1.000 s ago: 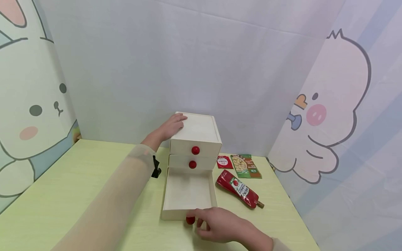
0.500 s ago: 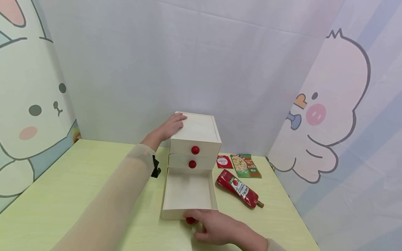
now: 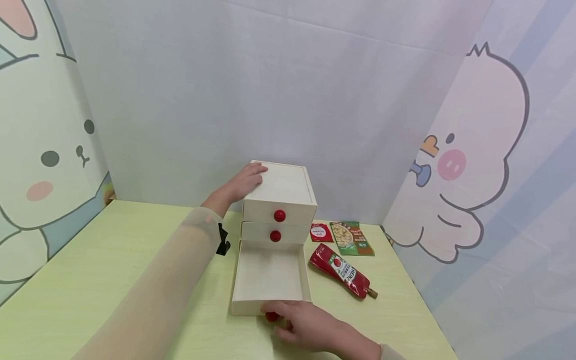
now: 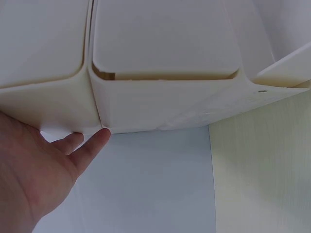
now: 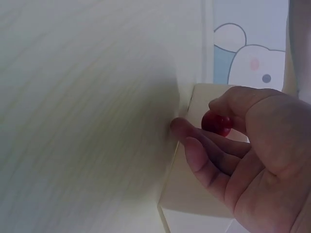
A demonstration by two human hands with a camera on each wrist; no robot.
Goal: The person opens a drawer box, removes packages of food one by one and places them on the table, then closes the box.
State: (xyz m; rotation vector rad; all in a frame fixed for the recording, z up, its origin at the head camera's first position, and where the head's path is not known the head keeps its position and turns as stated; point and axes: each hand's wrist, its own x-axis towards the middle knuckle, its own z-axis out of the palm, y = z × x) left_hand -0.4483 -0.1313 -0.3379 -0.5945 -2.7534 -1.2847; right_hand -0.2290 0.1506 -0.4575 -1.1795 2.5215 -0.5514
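Note:
A cream mini drawer cabinet [image 3: 288, 182] with round red knobs stands on the table. Its bottom drawer [image 3: 270, 275] is pulled out with nothing in it; the middle one [image 3: 256, 231] protrudes less clearly. My left hand [image 3: 240, 184] rests on the cabinet's upper left edge, fingers over the top. In the left wrist view, two of its fingers [image 4: 90, 148] lie against the cabinet's side. At the bottom drawer's front, my right hand [image 3: 310, 325] has a finger curled round the red knob [image 5: 216, 124]. Its other fingers [image 5: 199, 155] hang loosely bent below.
Right of the cabinet lie a red Heinz ketchup pouch [image 3: 344, 271], a small red packet [image 3: 321, 233] and a green-brown food packet [image 3: 352, 238]. A pale curtain [image 3: 288, 90] hangs behind the table [image 3: 112, 265].
My right hand has shifted slightly left, its finger reaching further over the bottom knob. The drawers and my left hand show no visible movement.

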